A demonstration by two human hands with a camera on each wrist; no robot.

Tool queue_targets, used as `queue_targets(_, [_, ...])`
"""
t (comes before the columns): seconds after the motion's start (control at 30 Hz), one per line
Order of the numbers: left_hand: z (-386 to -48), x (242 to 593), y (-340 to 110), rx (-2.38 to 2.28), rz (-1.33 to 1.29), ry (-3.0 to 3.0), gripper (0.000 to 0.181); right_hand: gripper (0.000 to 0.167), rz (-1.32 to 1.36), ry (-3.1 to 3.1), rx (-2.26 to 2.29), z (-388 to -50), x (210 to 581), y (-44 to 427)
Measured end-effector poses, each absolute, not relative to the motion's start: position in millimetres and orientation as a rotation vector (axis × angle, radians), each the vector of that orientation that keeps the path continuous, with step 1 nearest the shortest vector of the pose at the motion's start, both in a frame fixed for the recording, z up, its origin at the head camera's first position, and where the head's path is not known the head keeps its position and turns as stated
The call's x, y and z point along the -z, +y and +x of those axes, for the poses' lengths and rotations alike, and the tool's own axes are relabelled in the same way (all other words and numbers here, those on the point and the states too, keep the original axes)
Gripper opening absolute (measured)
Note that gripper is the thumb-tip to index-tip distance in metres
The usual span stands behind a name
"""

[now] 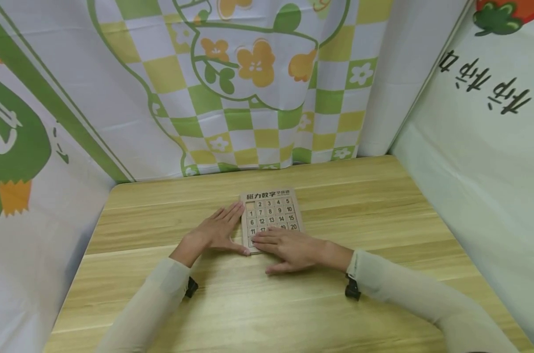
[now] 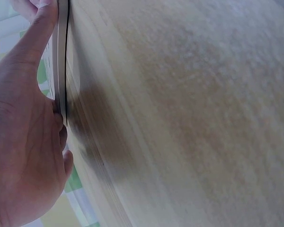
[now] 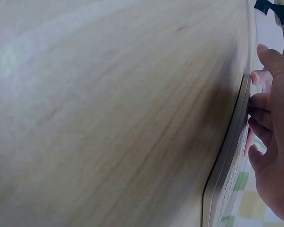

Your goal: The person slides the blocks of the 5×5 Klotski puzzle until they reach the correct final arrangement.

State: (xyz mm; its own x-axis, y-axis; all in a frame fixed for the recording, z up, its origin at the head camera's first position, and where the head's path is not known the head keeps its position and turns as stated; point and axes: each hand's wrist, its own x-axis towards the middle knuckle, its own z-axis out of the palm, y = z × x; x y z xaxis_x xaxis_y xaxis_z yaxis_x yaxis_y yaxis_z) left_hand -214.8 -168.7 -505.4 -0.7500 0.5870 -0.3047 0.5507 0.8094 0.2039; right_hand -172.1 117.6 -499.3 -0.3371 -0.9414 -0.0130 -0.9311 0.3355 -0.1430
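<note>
A wooden number sliding puzzle point(image 1: 271, 194) lies flat on the table, with rows of numbered square tiles point(image 1: 271, 211) under a printed heading. Its top-left cell point(image 1: 250, 206) holds no tile. My left hand point(image 1: 216, 230) rests along the puzzle's left side, fingers stretched toward the upper part and thumb at the lower-left corner. Over the lower rows lies my right hand point(image 1: 293, 249), its fingertips on the tiles near the bottom left; it hides several tiles. The right wrist view shows the puzzle's edge point(image 3: 227, 146) beneath those fingers.
The wood-grain table point(image 1: 359, 206) surrounds the puzzle. Behind it hangs a checkered, flowered cloth point(image 1: 254, 122), and printed white cloths point(image 1: 478, 162) stand at both sides. A small black device point(image 1: 352, 288) is strapped at my right wrist, another point(image 1: 190, 287) at my left.
</note>
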Motion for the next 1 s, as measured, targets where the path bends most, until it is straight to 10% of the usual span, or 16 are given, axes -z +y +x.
queue_targets(1.0, [-220.2, 516.2, -170.8, -0.142, 0.866, 2.646, 0.143, 0.077, -1.627, 2.533, 0.256, -188.8, 501.4, 113.6])
